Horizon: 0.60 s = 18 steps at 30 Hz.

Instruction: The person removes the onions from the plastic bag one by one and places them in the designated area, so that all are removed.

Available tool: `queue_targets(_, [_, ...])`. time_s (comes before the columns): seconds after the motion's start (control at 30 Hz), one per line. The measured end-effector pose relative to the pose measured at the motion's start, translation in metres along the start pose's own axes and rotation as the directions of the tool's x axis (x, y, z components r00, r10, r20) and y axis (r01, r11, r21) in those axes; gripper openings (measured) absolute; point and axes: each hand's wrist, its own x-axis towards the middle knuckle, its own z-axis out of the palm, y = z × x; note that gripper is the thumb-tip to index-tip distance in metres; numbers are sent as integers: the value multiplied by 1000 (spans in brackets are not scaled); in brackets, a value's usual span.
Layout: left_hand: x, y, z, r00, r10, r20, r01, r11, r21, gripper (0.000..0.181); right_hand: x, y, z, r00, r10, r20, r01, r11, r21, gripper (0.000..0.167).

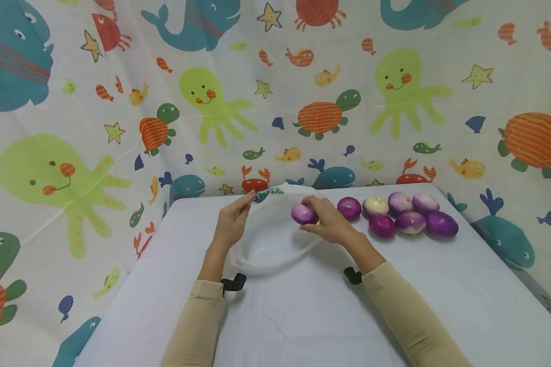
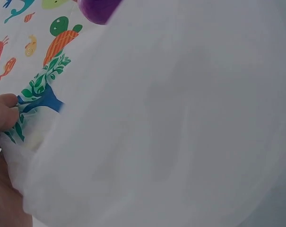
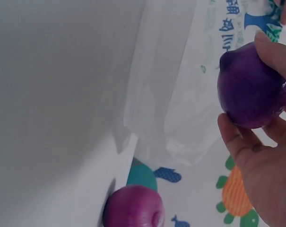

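My left hand [image 1: 231,221] pinches the rim of a thin white plastic bag [image 1: 261,244], whose mouth hangs wide. In the left wrist view the fingertips [image 2: 9,100] grip the bag's edge beside a green and blue print, and the white plastic [image 2: 157,118] fills most of the picture. My right hand [image 1: 332,223] holds a purple onion [image 1: 302,213] between thumb and fingers, above the bag's mouth. Seen from the right wrist, the held onion [image 3: 249,87] is smooth and dark purple, with the bag [image 3: 180,94] behind it.
Right of the bag, a group of several onions, purple, pinkish and one pale [image 1: 375,206], lies on the white table [image 1: 298,326]. The nearest is a purple onion [image 1: 349,208] beside my right hand. A sea-animal patterned curtain [image 1: 275,132] hangs behind the table.
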Motion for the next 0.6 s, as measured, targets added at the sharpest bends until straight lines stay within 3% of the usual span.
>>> queue_targets(0.27, [-2, -1, 1, 1000, -16, 4, 16, 1000, -2, 39, -6, 9, -12, 999, -28, -17, 28, 999, -18, 63])
queue_targets(0.6, [0, -1, 0, 999, -36, 10, 36, 999, -20, 37, -16, 17, -38, 999, 45, -27, -47, 997, -55, 68])
